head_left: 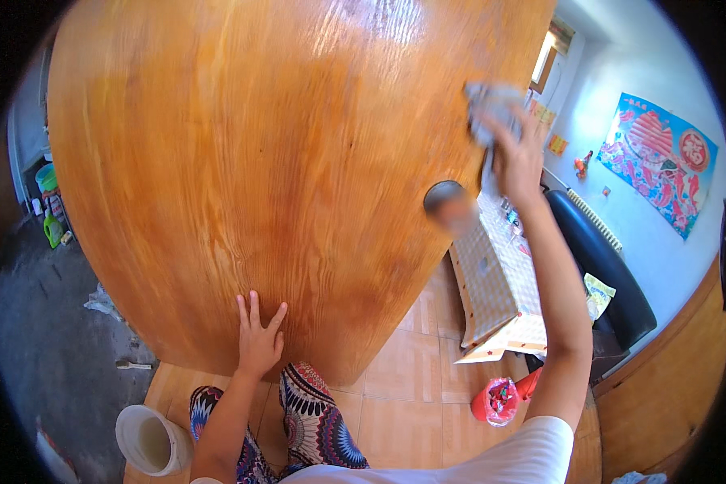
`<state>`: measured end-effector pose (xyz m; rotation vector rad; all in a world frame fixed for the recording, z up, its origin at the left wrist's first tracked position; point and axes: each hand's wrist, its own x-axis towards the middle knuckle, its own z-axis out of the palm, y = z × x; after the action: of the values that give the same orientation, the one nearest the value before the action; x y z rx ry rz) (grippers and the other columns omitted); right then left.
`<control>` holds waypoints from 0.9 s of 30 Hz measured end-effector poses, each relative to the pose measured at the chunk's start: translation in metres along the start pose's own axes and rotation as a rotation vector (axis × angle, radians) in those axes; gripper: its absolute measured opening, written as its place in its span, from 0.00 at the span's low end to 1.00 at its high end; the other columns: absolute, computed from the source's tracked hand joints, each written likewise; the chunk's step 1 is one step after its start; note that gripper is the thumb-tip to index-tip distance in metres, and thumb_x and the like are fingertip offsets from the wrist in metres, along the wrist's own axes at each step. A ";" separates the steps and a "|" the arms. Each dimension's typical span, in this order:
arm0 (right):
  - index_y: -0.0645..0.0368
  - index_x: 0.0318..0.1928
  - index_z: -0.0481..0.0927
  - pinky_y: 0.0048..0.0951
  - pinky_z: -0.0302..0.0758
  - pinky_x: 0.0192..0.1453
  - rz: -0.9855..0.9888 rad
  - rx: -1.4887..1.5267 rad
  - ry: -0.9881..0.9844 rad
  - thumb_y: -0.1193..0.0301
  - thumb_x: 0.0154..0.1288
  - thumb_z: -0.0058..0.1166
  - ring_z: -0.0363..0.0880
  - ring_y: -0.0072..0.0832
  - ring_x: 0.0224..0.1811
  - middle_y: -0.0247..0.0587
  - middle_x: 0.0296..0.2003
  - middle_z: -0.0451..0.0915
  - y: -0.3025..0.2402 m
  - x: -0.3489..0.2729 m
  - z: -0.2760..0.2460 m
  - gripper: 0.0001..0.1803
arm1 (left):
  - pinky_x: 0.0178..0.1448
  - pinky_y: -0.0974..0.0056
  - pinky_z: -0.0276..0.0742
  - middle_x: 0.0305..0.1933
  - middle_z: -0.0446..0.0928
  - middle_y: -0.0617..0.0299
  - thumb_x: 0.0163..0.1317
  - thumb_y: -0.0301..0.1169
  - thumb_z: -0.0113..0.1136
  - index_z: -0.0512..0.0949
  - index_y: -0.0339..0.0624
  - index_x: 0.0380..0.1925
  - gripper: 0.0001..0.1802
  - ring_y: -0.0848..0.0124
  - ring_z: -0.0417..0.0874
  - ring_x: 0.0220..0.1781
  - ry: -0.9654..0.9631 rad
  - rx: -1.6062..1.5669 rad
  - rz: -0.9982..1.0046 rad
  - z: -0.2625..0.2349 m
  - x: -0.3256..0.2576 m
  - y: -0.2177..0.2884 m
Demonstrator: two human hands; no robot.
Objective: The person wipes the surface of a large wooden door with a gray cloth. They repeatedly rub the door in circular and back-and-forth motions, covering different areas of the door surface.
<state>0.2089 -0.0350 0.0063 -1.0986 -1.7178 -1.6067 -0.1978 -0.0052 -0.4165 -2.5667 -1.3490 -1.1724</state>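
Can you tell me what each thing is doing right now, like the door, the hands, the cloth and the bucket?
Wooden door: swung open, room visible past its edge.
Door knob: untouched.
Left hand: flat against the door, fingers spread.
Right hand: raised at the door's edge, gripping a grey cloth.
White bucket: upright on the floor, uncovered.

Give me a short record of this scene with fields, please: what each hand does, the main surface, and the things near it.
Main surface: wooden door, orange-brown, glossy
Left hand: flat on the door's lower part, fingers spread, holding nothing
Right hand: raised at the door's edge, gripping a grey cloth
Door knob: round, just left of the right hand
Floor items: white bucket at lower left; red bin at lower right
Behind: table with checked cover, black sofa
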 end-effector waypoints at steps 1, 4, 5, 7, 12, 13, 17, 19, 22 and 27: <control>0.32 0.63 0.83 0.48 0.70 0.68 0.044 -0.020 0.064 0.86 0.57 0.57 0.73 0.52 0.63 0.47 0.64 0.74 0.008 0.032 0.003 0.37 | 0.81 0.33 0.50 0.85 0.35 0.35 0.61 0.26 0.64 0.68 0.63 0.75 0.41 0.24 0.36 0.82 -0.010 0.008 -0.013 0.000 -0.004 -0.001; 0.30 0.68 0.78 0.48 0.68 0.70 0.040 -0.098 0.236 0.85 0.61 0.55 0.73 0.53 0.64 0.47 0.68 0.73 0.066 0.118 0.002 0.39 | 0.80 0.32 0.53 0.84 0.41 0.36 0.61 0.28 0.63 0.68 0.67 0.75 0.40 0.25 0.40 0.82 0.035 0.016 0.012 0.002 0.001 0.001; 0.30 0.68 0.77 0.47 0.67 0.70 -0.033 -0.145 0.317 0.85 0.61 0.54 0.73 0.53 0.65 0.45 0.67 0.73 0.078 0.138 -0.002 0.39 | 0.80 0.32 0.53 0.84 0.41 0.36 0.61 0.28 0.63 0.68 0.67 0.75 0.40 0.25 0.40 0.82 0.041 0.013 0.024 0.003 0.003 0.002; 0.43 0.63 0.79 0.47 0.67 0.68 -0.013 -0.091 0.361 0.83 0.63 0.52 0.73 0.52 0.62 0.48 0.62 0.76 0.031 0.142 -0.005 0.30 | 0.79 0.31 0.53 0.84 0.41 0.36 0.61 0.28 0.63 0.68 0.67 0.75 0.40 0.25 0.41 0.82 0.051 0.022 0.016 0.001 -0.002 -0.002; 0.28 0.61 0.82 0.44 0.76 0.65 -0.353 -0.090 -0.019 0.77 0.55 0.58 0.74 0.44 0.64 0.30 0.64 0.76 -0.026 0.046 0.011 0.34 | 0.81 0.33 0.51 0.84 0.39 0.34 0.60 0.26 0.64 0.69 0.63 0.74 0.40 0.24 0.38 0.82 0.060 -0.001 0.015 0.004 -0.002 -0.004; 0.27 0.58 0.83 0.39 0.77 0.60 -0.508 -0.045 -0.050 0.72 0.57 0.56 0.76 0.38 0.61 0.27 0.63 0.77 -0.038 0.031 0.009 0.29 | 0.81 0.33 0.51 0.84 0.39 0.34 0.60 0.26 0.64 0.69 0.63 0.74 0.40 0.24 0.38 0.82 0.061 -0.002 0.008 0.004 -0.004 -0.006; 0.26 0.55 0.84 0.34 0.79 0.55 -0.694 0.023 -0.104 0.68 0.61 0.53 0.78 0.32 0.58 0.23 0.63 0.77 -0.039 0.043 -0.003 0.24 | 0.80 0.34 0.52 0.85 0.38 0.35 0.60 0.26 0.64 0.70 0.63 0.74 0.39 0.24 0.38 0.82 0.047 -0.013 0.003 0.000 -0.004 -0.007; 0.28 0.62 0.81 0.39 0.76 0.58 -0.521 -0.058 -0.087 0.74 0.59 0.55 0.77 0.39 0.60 0.30 0.64 0.77 -0.018 0.075 -0.001 0.31 | 0.80 0.34 0.52 0.85 0.38 0.36 0.60 0.27 0.64 0.71 0.63 0.73 0.39 0.25 0.38 0.82 0.053 -0.022 0.016 0.001 -0.002 -0.001; 0.27 0.68 0.76 0.42 0.72 0.66 -0.097 -0.180 0.110 0.81 0.62 0.57 0.76 0.45 0.62 0.37 0.67 0.76 0.013 0.151 0.017 0.38 | 0.74 0.33 0.62 0.85 0.41 0.40 0.61 0.30 0.64 0.69 0.70 0.74 0.40 0.26 0.42 0.82 0.069 0.004 -0.001 0.003 -0.007 -0.005; 0.52 0.61 0.80 0.48 0.67 0.68 0.249 -0.066 0.386 0.78 0.64 0.53 0.72 0.52 0.61 0.51 0.61 0.76 -0.051 0.198 0.015 0.25 | 0.73 0.34 0.63 0.85 0.42 0.40 0.61 0.30 0.64 0.68 0.71 0.75 0.41 0.28 0.42 0.83 0.071 0.005 0.009 0.002 -0.004 -0.004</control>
<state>0.0649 0.0208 0.1407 -0.9167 -1.2366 -1.6005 -0.2008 -0.0048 -0.4220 -2.4993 -1.3231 -1.2441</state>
